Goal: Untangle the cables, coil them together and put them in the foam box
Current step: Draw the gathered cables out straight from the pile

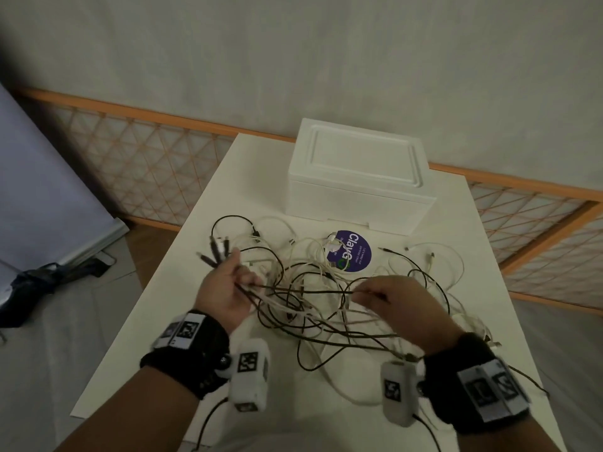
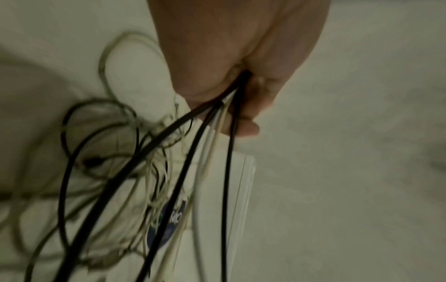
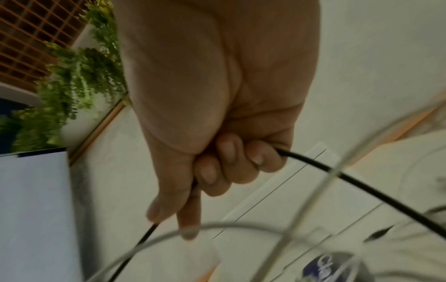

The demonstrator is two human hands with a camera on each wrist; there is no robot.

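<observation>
A tangle of black and white cables sprawls over the white table. My left hand grips a bundle of several cable ends, and their plugs stick out past its fingers. In the left wrist view the left hand closes on black and white cable strands. My right hand pinches a single black cable stretched between both hands. The right wrist view shows my right hand curled round that black cable. The white foam box stands behind the tangle with its lid on.
A round purple sticker lies on the table under the cables, just in front of the box. An orange lattice fence runs behind the table. A dark bag lies on the floor at the left.
</observation>
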